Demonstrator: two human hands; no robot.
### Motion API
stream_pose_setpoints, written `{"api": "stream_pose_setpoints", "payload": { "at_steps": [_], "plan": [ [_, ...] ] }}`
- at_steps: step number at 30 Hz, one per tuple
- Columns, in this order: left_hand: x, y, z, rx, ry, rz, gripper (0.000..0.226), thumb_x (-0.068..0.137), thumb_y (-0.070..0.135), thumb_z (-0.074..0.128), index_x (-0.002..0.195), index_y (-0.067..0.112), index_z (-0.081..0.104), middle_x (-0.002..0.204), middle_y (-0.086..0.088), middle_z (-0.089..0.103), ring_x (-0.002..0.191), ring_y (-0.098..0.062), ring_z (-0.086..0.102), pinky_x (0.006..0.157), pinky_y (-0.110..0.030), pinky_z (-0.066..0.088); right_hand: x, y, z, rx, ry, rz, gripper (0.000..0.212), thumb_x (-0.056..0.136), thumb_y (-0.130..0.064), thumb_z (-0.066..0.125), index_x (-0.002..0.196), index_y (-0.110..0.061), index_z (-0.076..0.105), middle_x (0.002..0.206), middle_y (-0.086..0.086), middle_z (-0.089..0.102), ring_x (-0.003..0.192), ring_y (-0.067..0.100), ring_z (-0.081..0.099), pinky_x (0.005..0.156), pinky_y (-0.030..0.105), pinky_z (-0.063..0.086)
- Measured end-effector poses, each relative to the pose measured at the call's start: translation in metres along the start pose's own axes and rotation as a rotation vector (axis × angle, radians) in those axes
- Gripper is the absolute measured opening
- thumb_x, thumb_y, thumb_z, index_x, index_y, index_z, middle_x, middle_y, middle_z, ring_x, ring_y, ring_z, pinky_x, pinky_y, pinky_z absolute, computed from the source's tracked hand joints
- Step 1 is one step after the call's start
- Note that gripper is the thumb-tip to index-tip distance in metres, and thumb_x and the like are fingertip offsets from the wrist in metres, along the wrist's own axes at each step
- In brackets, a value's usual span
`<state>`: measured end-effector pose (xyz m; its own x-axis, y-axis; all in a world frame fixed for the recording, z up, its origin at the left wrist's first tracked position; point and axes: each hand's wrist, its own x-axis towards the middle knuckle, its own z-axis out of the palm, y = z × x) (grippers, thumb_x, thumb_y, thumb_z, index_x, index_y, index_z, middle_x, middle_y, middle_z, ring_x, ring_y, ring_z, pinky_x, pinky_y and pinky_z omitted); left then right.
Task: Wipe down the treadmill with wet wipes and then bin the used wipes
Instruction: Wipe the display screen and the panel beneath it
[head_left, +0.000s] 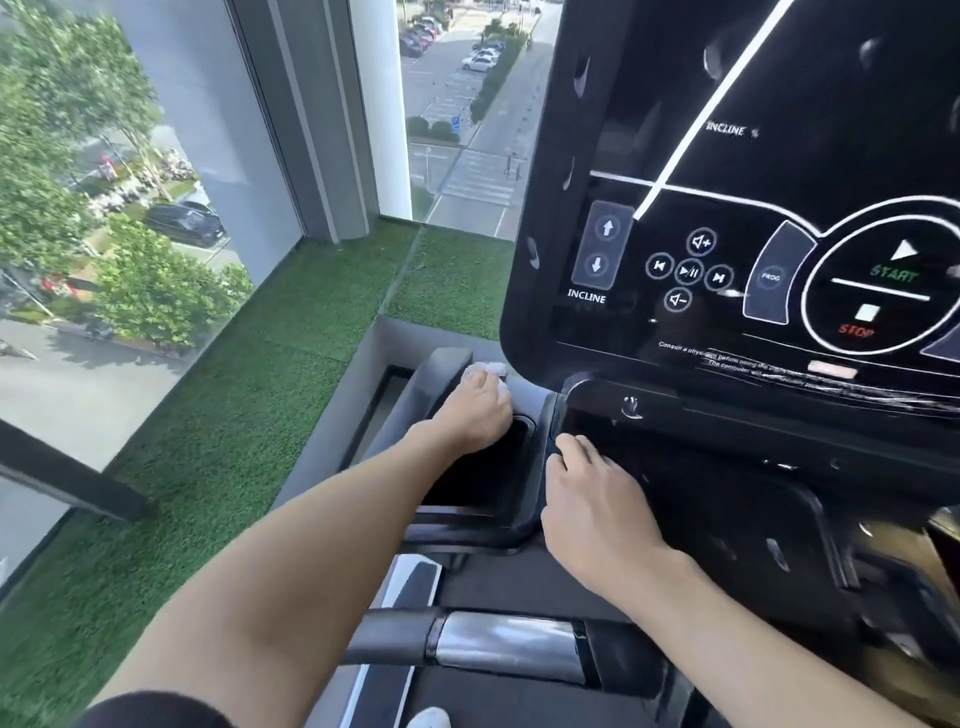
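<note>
The black treadmill console (737, 218) fills the upper right, with incline, media, start and stop buttons. Below it is a left cup-holder tray (483, 478). My left hand (475, 410) reaches over that tray and presses a crumpled white wet wipe (485, 370) against the tray's far rim, fingers curled over the wipe. My right hand (597, 504) rests on the black ledge between the tray and the console's middle recess, fingers bent, holding nothing that I can see.
A handlebar with a silver grip sensor (506, 644) crosses below my arms. Green artificial turf (249, 415) covers the floor on the left up to a floor-to-ceiling window (104, 208). A white shoe tip (428, 719) shows at the bottom edge.
</note>
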<state>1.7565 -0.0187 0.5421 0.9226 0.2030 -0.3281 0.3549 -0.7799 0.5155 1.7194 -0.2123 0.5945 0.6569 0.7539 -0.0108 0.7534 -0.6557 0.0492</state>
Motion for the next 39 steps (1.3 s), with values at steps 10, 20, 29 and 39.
{"api": "stream_pose_setpoints", "payload": {
  "at_steps": [10,20,29,39],
  "plan": [
    [-0.027,0.024,0.024,0.017,0.036,0.360,0.052,0.095,0.021,0.023,0.140,0.003,0.042,0.148,-0.011,0.040,0.139,-0.021,0.027,0.120,-0.036,0.015,-0.002,0.000,-0.013,0.075,-0.060,0.068,0.027,0.061,-0.001,0.073,0.087,-0.002,0.068,0.098,0.010,0.060,0.092,0.029,0.063,0.066,0.033,0.052],
    [-0.145,-0.004,0.040,-0.008,-0.058,0.405,0.057,0.103,0.023,0.023,0.156,0.006,0.018,0.164,-0.004,0.003,0.150,-0.004,-0.008,0.115,-0.011,-0.009,-0.003,-0.003,-0.019,0.034,-0.116,0.045,0.034,0.092,-0.008,0.043,0.123,-0.006,0.054,0.131,0.005,0.043,0.126,0.022,0.042,0.094,0.030,0.042],
    [-0.184,-0.046,0.028,0.263,0.032,0.160,0.039,0.105,0.022,0.024,0.133,0.005,0.047,0.140,-0.006,0.045,0.135,-0.024,0.033,0.116,-0.032,0.025,-0.009,-0.002,-0.016,0.038,-0.127,-0.004,0.027,0.086,-0.003,0.043,0.111,-0.007,0.053,0.121,0.006,0.044,0.119,0.024,0.043,0.088,0.029,0.042],
    [-0.138,-0.036,0.044,0.136,0.004,-0.059,0.065,0.100,0.032,0.008,0.150,-0.008,0.021,0.162,-0.024,0.005,0.152,-0.033,0.001,0.123,-0.043,0.004,-0.008,-0.004,-0.018,0.008,-0.160,-0.007,0.031,0.086,-0.005,0.042,0.115,-0.006,0.052,0.125,0.007,0.043,0.122,0.025,0.042,0.093,0.030,0.041]
  ]
}}
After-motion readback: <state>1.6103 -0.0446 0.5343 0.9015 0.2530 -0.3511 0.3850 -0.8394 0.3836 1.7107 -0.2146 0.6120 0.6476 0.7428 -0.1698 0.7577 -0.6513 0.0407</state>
